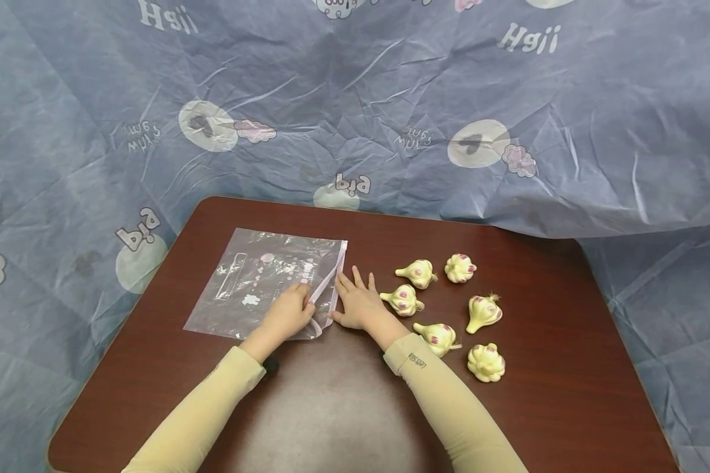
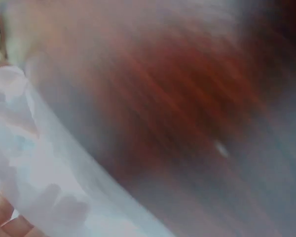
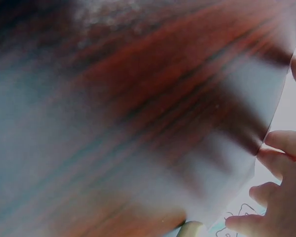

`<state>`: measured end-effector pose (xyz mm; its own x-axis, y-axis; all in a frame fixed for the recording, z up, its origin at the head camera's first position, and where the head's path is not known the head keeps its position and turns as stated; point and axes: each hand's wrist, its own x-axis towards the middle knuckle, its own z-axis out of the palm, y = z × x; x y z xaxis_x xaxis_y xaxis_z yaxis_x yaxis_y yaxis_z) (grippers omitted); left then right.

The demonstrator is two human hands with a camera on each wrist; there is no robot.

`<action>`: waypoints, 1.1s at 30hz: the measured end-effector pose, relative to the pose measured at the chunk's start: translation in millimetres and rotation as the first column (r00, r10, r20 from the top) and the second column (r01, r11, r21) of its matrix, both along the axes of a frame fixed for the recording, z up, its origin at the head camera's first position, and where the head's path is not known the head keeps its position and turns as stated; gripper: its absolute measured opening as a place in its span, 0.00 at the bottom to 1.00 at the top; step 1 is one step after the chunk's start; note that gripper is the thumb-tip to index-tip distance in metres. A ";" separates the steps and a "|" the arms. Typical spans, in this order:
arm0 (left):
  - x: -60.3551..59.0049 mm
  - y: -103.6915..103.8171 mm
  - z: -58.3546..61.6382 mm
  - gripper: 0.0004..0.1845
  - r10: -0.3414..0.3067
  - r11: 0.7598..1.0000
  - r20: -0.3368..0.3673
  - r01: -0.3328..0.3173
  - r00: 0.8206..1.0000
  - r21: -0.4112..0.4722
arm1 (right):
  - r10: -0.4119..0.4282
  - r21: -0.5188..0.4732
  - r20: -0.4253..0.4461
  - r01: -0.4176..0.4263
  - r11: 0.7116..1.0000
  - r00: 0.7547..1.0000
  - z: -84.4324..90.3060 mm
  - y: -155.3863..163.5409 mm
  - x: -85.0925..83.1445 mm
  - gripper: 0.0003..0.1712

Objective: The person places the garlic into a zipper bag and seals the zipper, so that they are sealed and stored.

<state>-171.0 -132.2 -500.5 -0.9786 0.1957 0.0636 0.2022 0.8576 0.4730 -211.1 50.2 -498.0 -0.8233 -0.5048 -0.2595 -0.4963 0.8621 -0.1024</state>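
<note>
Fingers of left hand (image 1: pixel 288 314) curled, pinching zip edge of clear bag (image 1: pixel 254 279) lying flat on brown table (image 1: pixel 538 289); right hand (image 1: pixel 357 303) spread flat, pressing bag's edge beside garlic bulbs (image 1: pixel 444 309).

My head camera looks forward and down from above my forearms, far enough back to take in the whole brown table (image 1: pixel 544 394) around my left hand (image 1: pixel 286 315) and right hand (image 1: pixel 359 306). Each wrist camera sits very close — so close the view blurs — facing the tabletop past my fingers (image 3: pixel 281 143). All three share the clear plastic bag (image 1: pixel 260 279) between my hands — and the wood beneath.
</note>
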 end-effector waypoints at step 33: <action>-6.2 -8.2 -0.6 0.17 0.052 0.977 -0.035 -0.044 0.998 0.207 | 0.192 -0.230 -0.012 -0.189 0.955 0.981 1.8 -15.1 3.7 0.46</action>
<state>-177.2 -140.4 -501.1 -0.9825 0.1270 0.1365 0.1851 0.7519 0.6327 -207.4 35.1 -496.2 -0.7040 -0.6989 -0.1264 -0.6470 0.7045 -0.2917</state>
